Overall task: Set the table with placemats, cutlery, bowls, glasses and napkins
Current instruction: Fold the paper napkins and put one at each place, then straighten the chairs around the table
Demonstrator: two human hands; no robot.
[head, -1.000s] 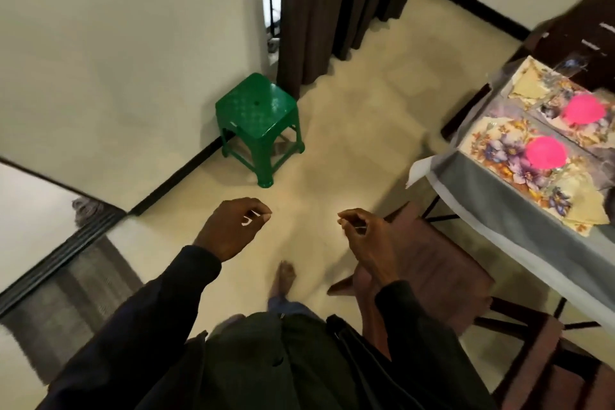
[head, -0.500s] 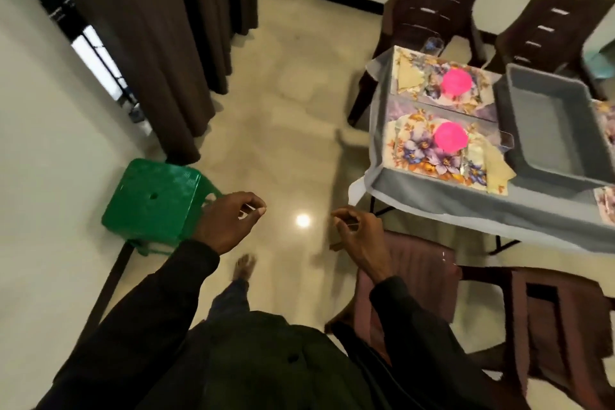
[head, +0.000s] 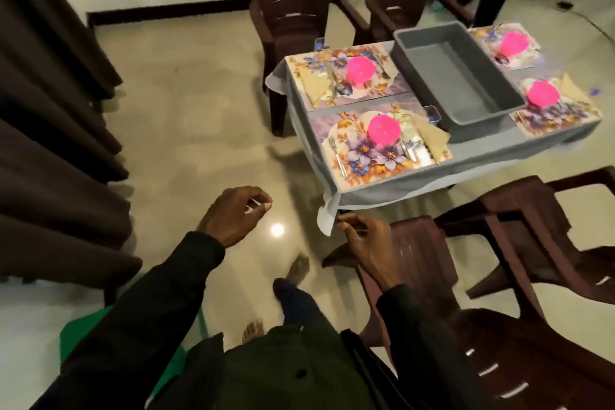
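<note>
A glossy pale tile floor (head: 199, 130) fills the room, with dark curtains (head: 50, 110) down the left and the table (head: 382, 190) set far right under a grey cloth. Brown plastic chairs (head: 416, 260) ring it, and the nearest one stands between the person and the table edge, so a step forward could catch a chair leg and jolt the whole table. A green stool (head: 90, 336) sits near left, low and half hidden by the sleeve, and could trip a bare foot on that shiny floor. A grey tub (head: 459, 76) lies along the table's middle, wedged between four floral placemats (head: 362, 156). Lifting it carelessly could knock whatever lies against its walls. Each mat carries a pink bowl (head: 383, 129), and folded napkins (head: 432, 140) lie beside them. A clear glass (head: 431, 113) stands just beside the tub's near corner — probably the likeliest thing to tip. A fork (head: 337, 156) rests on the near mat's left side. The cloth's loose corner (head: 327, 213) hangs just beside the right hand (head: 364, 240). A snag there would drag cloth and settings toward the edge. Both that hand and the left hand (head: 238, 216) hover near, fingers curled with thumb meeting forefinger — whether either pinches some small item cannot be told.
</note>
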